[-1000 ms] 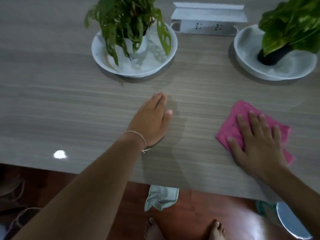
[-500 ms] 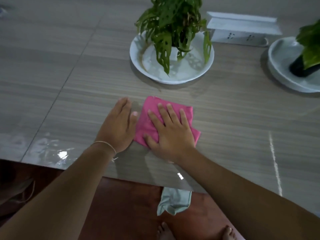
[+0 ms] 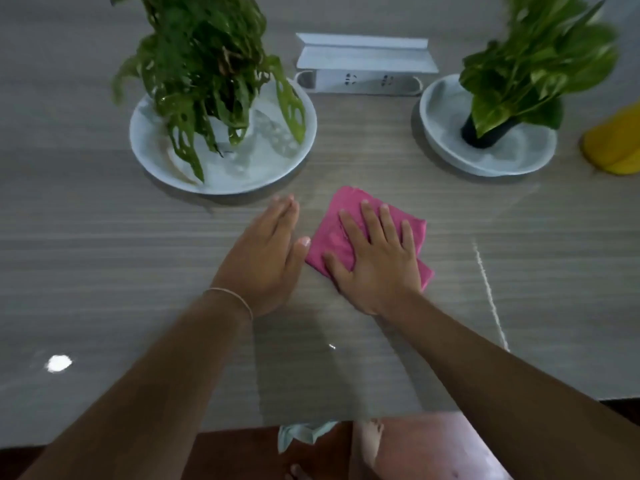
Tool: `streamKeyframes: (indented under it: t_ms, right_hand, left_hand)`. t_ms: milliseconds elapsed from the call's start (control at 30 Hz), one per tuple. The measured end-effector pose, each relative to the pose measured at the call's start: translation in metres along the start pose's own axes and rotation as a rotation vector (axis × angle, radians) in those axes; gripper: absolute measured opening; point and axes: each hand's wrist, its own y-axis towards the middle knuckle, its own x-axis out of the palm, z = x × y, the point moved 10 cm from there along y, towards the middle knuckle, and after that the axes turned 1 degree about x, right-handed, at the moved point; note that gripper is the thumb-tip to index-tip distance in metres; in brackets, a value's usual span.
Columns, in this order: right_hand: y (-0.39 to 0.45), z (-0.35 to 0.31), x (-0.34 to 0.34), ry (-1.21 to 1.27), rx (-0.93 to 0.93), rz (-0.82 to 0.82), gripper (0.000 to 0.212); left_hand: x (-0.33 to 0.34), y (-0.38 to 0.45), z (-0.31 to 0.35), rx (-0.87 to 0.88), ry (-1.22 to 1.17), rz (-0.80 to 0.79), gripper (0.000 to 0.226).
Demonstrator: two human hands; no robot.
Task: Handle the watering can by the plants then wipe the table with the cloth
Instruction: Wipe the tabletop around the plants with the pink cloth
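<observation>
A folded pink cloth lies flat on the glossy grey wood-grain table. My right hand presses down on it, palm flat and fingers spread. My left hand rests flat on the bare table just left of the cloth, its thumb nearly touching the cloth's edge. Behind them stand two plants: a holey-leaved one in a white dish at the left and a broad-leaved one in a black pot on a white dish at the right. A yellow object, possibly the watering can, shows at the right edge.
A white socket box sits at the back between the two dishes. The table's front edge runs just above my bare feet on the red-brown floor, where a pale green rag lies.
My right hand swept the cloth from the right side to beside my left hand, and it now sits slightly right of it. My view has shifted, bringing the right plant and a yellow object into sight.
</observation>
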Motion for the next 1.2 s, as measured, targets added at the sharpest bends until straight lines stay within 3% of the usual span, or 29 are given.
streamKeyframes:
  t_ms: [133,267,400,600,733,900,1200]
  right_hand:
    - [0.05,0.021,-0.006,0.022,0.004,-0.013,0.082]
    - [0.098,0.031,-0.009,0.018,0.028,-0.037,0.084]
    - [0.14,0.034,-0.013,0.028,0.019,-0.037,0.084]
    - [0.152,0.034,-0.01,-0.003,0.0,-0.032,0.084]
    - [0.127,0.031,-0.013,-0.001,0.033,-0.039,0.082]
    - [0.033,-0.007,-0.002,0.005,-0.021,-0.034,0.081]
    - [-0.078,-0.177,0.028,0.014,-0.114,-0.016,0.079]
  left_hand:
    - [0.015,0.024,0.011,0.028,0.054,-0.009,0.064]
    - [0.026,0.048,0.004,-0.076,0.028,-0.042,0.066]
    - [0.027,0.063,0.001,-0.074,0.057,-0.037,0.068]
    - [0.022,0.058,-0.004,-0.114,0.035,-0.025,0.062]
    - [0.008,0.027,-0.011,-0.098,0.017,-0.02,0.057]
    - [-0.02,-0.019,-0.058,-0.16,0.029,0.019,0.059]
    - [-0.088,-0.115,-0.15,-0.226,0.023,0.091,0.053]
